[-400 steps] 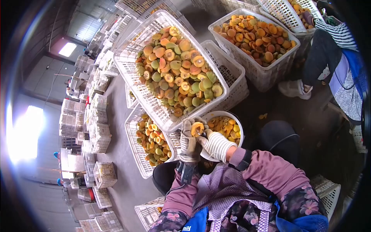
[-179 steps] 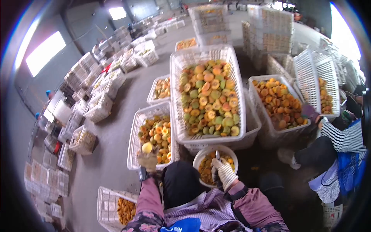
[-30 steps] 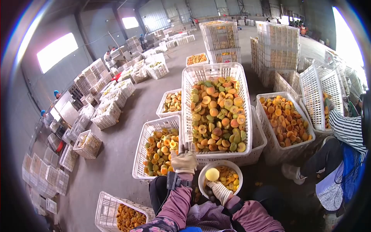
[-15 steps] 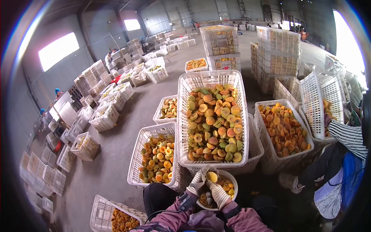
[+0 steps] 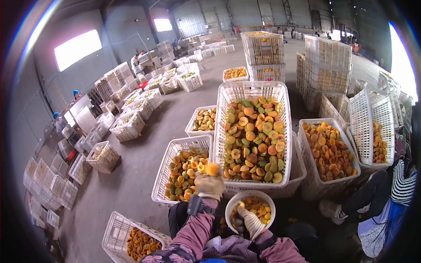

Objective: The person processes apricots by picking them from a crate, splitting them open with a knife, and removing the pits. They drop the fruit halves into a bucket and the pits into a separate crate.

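My gloved left hand [image 5: 209, 185] is raised over the near corner of the white basket [image 5: 163, 172] of pitted peach halves on my left. A peach half [image 5: 212, 168] sits at its fingertips. My gloved right hand [image 5: 251, 220] rests curled at the near rim of the white bowl [image 5: 231, 206] in front of my knees. That bowl holds orange peach pieces. Whether the right hand grips anything is hidden. Just beyond the bowl, a large raised basket [image 5: 220, 115] is heaped with halved green and orange peaches.
Another basket of peach halves [image 5: 307, 166] stands at the right, with a seated co-worker [image 5: 386, 197] beside it. A small basket [image 5: 115, 230] of orange pieces lies at lower left. Stacks of white crates [image 5: 326, 61] fill the hall behind, with bare concrete floor [image 5: 144, 144] to the left.
Half a second ago both hands held a peach over the bowl. My left hand has since swung left toward the left basket with a peach half, and my right hand stayed at the bowl.
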{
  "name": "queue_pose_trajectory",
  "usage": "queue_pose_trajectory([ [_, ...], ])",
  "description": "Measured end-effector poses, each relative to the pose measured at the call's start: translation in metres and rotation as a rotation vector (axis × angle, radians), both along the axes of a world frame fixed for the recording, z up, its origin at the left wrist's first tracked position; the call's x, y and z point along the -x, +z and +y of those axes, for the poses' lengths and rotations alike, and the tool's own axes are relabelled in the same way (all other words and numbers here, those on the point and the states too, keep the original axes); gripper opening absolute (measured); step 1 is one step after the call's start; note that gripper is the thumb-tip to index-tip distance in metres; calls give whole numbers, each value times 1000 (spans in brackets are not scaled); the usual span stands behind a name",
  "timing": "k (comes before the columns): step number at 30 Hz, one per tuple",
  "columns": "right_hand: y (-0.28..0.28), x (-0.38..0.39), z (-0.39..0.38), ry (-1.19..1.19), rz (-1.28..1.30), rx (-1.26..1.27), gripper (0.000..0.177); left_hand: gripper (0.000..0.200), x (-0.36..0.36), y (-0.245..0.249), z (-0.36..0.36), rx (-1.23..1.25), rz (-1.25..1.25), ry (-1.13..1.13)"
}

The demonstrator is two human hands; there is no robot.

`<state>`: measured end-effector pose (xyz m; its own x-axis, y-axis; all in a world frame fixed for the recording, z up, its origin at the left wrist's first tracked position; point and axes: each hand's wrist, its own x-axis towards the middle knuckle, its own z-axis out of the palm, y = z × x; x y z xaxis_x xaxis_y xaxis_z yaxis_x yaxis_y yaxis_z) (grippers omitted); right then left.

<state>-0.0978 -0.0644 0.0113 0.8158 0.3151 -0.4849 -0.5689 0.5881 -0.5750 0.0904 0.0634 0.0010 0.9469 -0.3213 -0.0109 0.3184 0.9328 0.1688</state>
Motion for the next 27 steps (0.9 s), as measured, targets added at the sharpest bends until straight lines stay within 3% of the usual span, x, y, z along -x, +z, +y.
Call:
queue_pose_trajectory([
  [1,-8,-4,-5,-123,108,-201,30,50,-18,7,1,224,47,261],
  [2,-6,-5,-10,-201,112,-239,31,46,-13,33,-8,128,145,235],
  [3,1,-8,-15,-284,169,-124,32,37,-27,24,-26,150,28,92],
  [4,4,-11,-15,-363,201,-77,32,31,-69,-22,-39,-69,-431,-142],
  [5,5,-14,-15,-440,236,-30,32,18,-41,27,-74,-636,-140,-32],
  [6,-15,-27,-14,-506,180,67,32,16,-113,-93,-85,-1094,-650,99],
  [7,-19,-25,-21,-451,166,43,33,25,-82,-42,-99,-1260,-954,-128],
  [8,-10,-26,-19,-461,213,51,32,40,-106,-93,-121,-1958,-926,-272],
  [9,-2,-27,-19,-473,259,60,32,45,-62,-53,-118,-2489,-1211,-11],
  [15,3,-28,-17,-472,197,107,28,37,-60,-35,-117,-2483,-875,-71],
  [17,-1,-26,-17,-460,216,85,27,35,-59,-27,-104,-2371,-764,-103],
  [19,6,-24,-17,-468,171,128,28,35,-61,-37,-91,-2350,-824,-58],
  [21,7,-22,-15,-480,167,107,27,35,-83,-79,-80,-1857,-644,404],
  [22,9,-19,-15,-482,146,104,27,41,-79,-81,-77,-1900,-725,759],
  [23,10,-17,-15,-485,125,103,27,48,-70,-73,-70,-1930,-664,695],
  [25,2,-16,-16,-498,110,129,27,51,-51,-60,-66,-728,-100,252],
  [26,-8,-17,-18,-489,63,199,25,46,-30,-59,-66,-1189,-413,459],
  [27,-15,-18,-18,-480,18,267,23,31,-25,-72,-61,-855,-250,243],
])
